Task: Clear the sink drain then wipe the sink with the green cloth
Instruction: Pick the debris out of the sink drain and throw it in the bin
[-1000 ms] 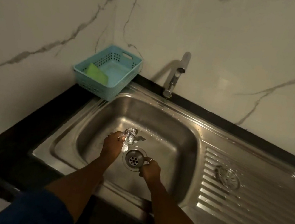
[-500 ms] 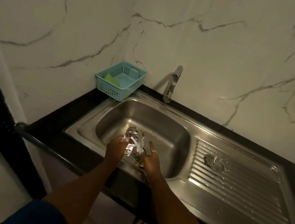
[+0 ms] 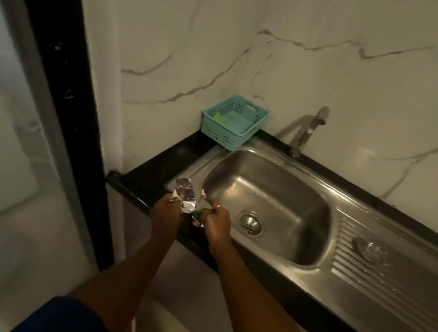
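- Two hands meet over the front left corner of the counter, just left of the basin, with a crumpled foil wrapper [image 3: 184, 195] between them.
- The left hand [image 3: 167, 213] has its fingers curled round the wrapper's lower left part, and the silvery sheet stands up above its knuckles.
- The right hand [image 3: 217, 224] pinches the wrapper's right edge with bent fingers. A small green scrap [image 3: 196, 214] shows just under those fingers, but I cannot tell whether it is part of the wrapper.
- A ring [image 3: 218, 206] sits on one finger of the right hand.
- The steel sink [image 3: 281, 188] lies to the right of the hands. Its round drain [image 3: 251, 223] is in the basin floor, perforated holes showing, near the right hand but apart from it.
- The green cloth [image 3: 219, 118] lies inside a teal basket [image 3: 226, 135] on the back left corner of the black countertop [image 3: 157, 168], against the wall and well apart from both hands.
- A metal faucet [image 3: 307, 128] rises behind the basin, just right of the basket.
- The ribbed draining board [image 3: 401, 286] stretches to the right of the basin, and a round metal strainer [image 3: 367, 248] rests on it.
- White marble-veined wall [image 3: 344, 79] backs the counter, and a dark door frame [image 3: 56, 55] runs down the left side.
- Blue sleeves [image 3: 67, 323] cover both upper arms at the bottom edge.
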